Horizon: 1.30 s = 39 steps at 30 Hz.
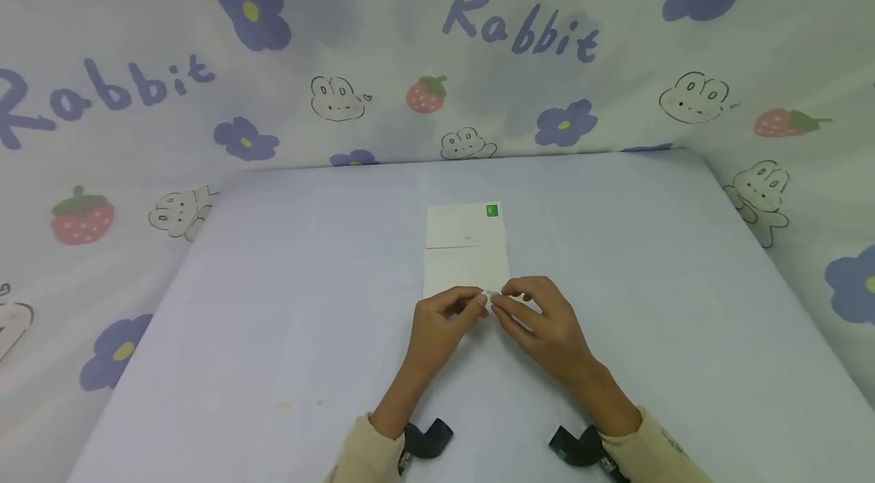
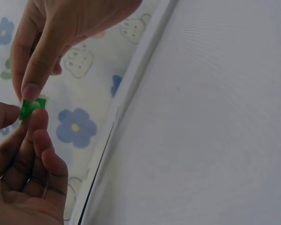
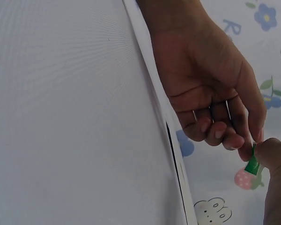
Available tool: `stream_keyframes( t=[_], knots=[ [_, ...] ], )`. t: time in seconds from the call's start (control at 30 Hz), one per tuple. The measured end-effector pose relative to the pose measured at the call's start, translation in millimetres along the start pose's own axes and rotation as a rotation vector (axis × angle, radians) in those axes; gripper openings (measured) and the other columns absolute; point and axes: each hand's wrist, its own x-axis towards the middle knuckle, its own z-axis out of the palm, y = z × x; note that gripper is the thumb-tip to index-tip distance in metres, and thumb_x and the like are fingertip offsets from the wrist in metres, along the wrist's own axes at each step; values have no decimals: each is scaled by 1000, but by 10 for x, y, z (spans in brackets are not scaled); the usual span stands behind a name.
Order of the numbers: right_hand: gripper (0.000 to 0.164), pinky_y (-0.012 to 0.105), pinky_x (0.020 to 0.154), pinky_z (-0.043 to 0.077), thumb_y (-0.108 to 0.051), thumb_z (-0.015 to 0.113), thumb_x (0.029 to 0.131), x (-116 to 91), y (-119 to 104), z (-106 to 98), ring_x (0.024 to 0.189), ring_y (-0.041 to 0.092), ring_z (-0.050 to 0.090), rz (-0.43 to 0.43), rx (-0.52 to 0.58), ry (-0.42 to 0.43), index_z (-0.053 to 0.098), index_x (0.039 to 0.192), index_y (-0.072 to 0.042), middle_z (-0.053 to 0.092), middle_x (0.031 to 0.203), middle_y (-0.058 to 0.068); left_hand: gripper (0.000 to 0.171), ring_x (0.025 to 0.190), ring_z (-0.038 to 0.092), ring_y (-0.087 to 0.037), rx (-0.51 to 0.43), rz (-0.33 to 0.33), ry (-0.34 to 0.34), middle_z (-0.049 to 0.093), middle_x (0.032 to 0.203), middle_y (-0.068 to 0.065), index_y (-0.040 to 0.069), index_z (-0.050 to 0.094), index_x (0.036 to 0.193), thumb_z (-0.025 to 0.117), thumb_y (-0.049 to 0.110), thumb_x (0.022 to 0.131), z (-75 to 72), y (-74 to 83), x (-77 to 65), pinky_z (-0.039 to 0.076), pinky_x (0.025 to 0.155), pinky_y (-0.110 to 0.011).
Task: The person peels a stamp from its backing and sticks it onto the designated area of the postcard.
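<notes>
Both hands met in the middle, fingertip to fingertip, and everything hung on one tiny prize: a small green four-sided sticker (image 2: 30,111) with a pale edge, held just off the 5 o'clock part of a white rectangular sheet of folded or layered paper (image 1: 465,270). The left hand (image 1: 447,316) pinched it between thumb and index finger, the remaining fingers curled in loosely; the right hand (image 1: 547,323) came in from 3 o'clock and nipped the same scrap, thumb against finger, so neither was released. From overhead only a whitish sliver showed between the tips, but both wrist views caught the green. What a delicate spell this was! The step in hand looked like working the sticker's edge loose, probably from a backing, though whether any layer had parted was too small to tell. Over at 1 o'clock on the paper sat a green square stamp (image 1: 492,210), neatly in its corner, while the paper lay flat on the pale cloth-covered surface (image 1: 273,278). The next move, by the look of it, called for one hand to hold steady while the other drew gently with a nail, keeping the piece from creasing or clinging to a fingertip.
</notes>
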Motion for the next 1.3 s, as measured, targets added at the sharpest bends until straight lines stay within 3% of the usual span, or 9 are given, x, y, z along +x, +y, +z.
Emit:
stream_keyframes(
  t=[0.23,0.53,0.9,1.3],
  knots=[
    [14,31,67,51,-12,67,96,5,-21,22,86,26,60,2,12,-23,76,97,-1,64,98,13,16,77,69,-16,-34,-49,53,73,79,6,15,77,100,70,29,96,-19,-43,16,53,69,-27],
    [19,31,68,51,-19,69,96,-36,-31,18,84,25,60,78,-27,-31,74,99,-1,64,100,12,11,71,67,-10,74,35,83,72,77,11,14,76,98,72,24,95,16,-49,2,54,64,-28],
    [12,32,69,48,-10,68,93,-88,-6,40,79,22,58,118,-22,-42,75,91,-1,66,96,8,10,70,66,-9,95,123,35,72,79,9,12,76,98,72,21,95,38,-37,5,53,64,-26],
    [20,26,72,50,-14,63,97,-72,-14,40,85,24,60,199,-14,16,72,90,3,64,96,10,4,66,58,-7,209,240,92,69,81,6,8,76,94,74,12,92,31,-82,24,51,58,-24]
  ],
)
